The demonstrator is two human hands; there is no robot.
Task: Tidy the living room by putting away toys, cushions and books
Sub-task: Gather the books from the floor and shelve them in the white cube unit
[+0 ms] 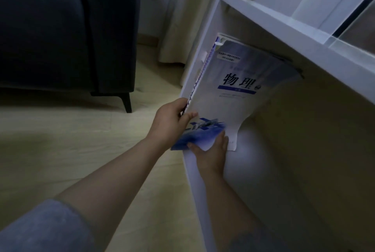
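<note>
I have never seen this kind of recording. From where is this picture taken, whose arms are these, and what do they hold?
No machine is here. A person wears a camera on the head, so this one picture looks forward and down along their own arms. The left hand grips the spine edge of a blue and white textbook, thumb on its cover; more books stand behind it. The right hand holds its lower edge. The books lean in a compartment of a white shelf, near its left wall. To the left are a dark sofa and a pale curtain, on a light wooden floor.
</note>
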